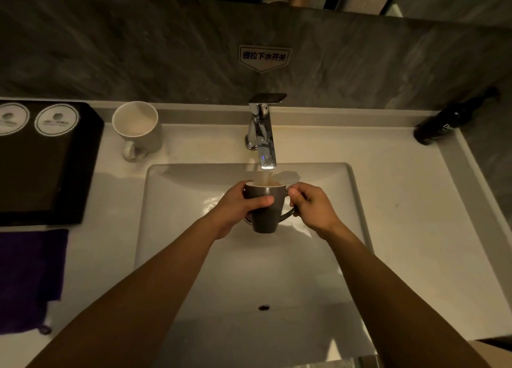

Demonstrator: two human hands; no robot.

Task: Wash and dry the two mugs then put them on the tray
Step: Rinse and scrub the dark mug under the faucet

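White sink (357,201) at centre, black tray (69,196) far left, purple cloth (30,270) nearer on that side. Faucet (263,135) runs into the dark mug (264,210), held over the basin: left hand (241,207) wrapped around its body, right hand (313,207) pinching the handle. Pale mug (137,129) waits at far left, unwashed as yet. Risk: wet glaze slipping from the grip, or overflow splashing the counter.
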